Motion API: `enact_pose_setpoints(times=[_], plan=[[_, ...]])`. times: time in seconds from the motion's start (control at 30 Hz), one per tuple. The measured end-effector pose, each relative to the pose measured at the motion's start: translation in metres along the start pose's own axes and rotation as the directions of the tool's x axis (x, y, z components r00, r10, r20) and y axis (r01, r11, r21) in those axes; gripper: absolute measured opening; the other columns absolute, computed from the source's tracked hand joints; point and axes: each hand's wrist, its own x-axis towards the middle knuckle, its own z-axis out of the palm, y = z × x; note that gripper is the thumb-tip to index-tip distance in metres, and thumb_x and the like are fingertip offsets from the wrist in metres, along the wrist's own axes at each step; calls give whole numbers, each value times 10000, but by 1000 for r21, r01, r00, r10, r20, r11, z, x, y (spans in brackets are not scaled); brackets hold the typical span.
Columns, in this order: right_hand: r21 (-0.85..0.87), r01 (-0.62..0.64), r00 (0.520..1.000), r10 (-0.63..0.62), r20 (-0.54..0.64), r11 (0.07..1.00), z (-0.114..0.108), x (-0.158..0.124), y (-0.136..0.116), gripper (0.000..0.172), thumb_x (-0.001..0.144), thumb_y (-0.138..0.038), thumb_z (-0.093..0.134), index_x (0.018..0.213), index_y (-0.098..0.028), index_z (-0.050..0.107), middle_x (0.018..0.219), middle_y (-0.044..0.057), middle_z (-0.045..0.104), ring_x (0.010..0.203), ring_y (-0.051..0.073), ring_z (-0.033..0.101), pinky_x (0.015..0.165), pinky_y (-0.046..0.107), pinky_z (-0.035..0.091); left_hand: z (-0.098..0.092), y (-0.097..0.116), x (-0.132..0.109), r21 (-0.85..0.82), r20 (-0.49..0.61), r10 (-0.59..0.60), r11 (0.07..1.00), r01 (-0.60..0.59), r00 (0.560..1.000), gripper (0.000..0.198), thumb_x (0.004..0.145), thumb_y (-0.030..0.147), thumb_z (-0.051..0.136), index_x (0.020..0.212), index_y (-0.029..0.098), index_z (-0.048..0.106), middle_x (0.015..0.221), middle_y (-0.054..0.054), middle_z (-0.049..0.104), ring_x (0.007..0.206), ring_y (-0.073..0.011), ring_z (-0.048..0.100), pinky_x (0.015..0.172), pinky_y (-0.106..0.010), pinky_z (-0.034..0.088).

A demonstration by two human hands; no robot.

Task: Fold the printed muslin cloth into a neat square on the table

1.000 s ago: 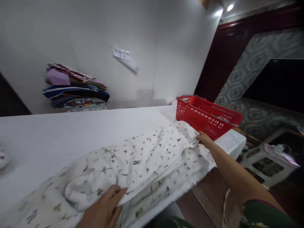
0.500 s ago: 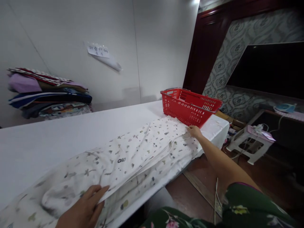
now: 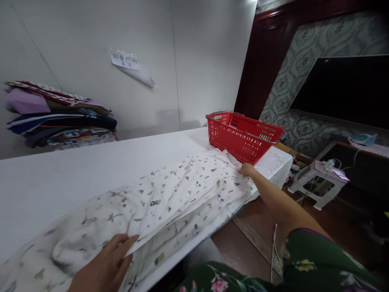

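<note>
A white printed cloth with small leaf and animal figures lies stretched along the front of the table, folded over itself, with wrinkles at its left end. My left hand pinches the cloth's upper layer by its front edge at the near left. Far to the right, my right hand grips the same layer at its other end, close to the red basket; its fingertips are partly hidden. Between the two hands the edge runs fairly straight above the lower layer, which hangs toward the table's front.
The red plastic basket stands at the table's far right. A pile of folded fabrics rests at the back left against the wall. The table wears a white cover. A plastic stool with cables is on the floor at right.
Both hands keep their hold on the cloth. The right hand has shifted very slightly toward me, and the view has moved a little.
</note>
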Motion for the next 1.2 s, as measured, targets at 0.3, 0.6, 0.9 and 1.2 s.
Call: enact_pose_setpoints(times=[0.3, 0.6, 0.9, 1.2], plan=[[-29, -97, 986, 100, 136, 995, -5, -9, -9, 108, 700, -122, 664, 775, -46, 651, 586, 57, 624, 513, 139, 577, 475, 237, 442, -13, 11, -3, 14, 8, 12, 1000, -12, 1000, 447, 850, 391, 320, 1180, 298, 607, 1199, -36, 575, 971, -175, 617, 642, -221, 501], [127, -27, 988, 8, 152, 992, -17, -30, 6, 74, 816, -148, 585, 774, -95, 615, 604, -6, 585, 493, 71, 519, 471, 185, 408, -18, 20, -4, 56, -19, 14, 998, -13, 1000, 459, 858, 350, 281, 1173, 291, 610, 1181, -35, 574, 956, -180, 618, 617, -229, 484], [91, -5, 984, -11, 176, 996, -17, -21, 7, 284, 899, -358, 557, 1065, -130, 588, 1036, 61, 604, 862, 166, 601, 738, 332, 525, -26, 26, -5, 50, 37, -23, 999, 21, 999, 481, 842, 365, 279, 1183, 278, 607, 1205, -44, 564, 955, -194, 621, 625, -258, 505], [136, -48, 983, 23, 180, 990, -24, -17, 5, 223, 852, -308, 624, 868, -86, 626, 747, 55, 644, 645, 132, 615, 594, 238, 499, -18, 16, 0, 47, 30, -40, 998, 38, 999, 487, 829, 406, 302, 1185, 283, 610, 1239, -49, 556, 981, -205, 611, 650, -269, 512]])
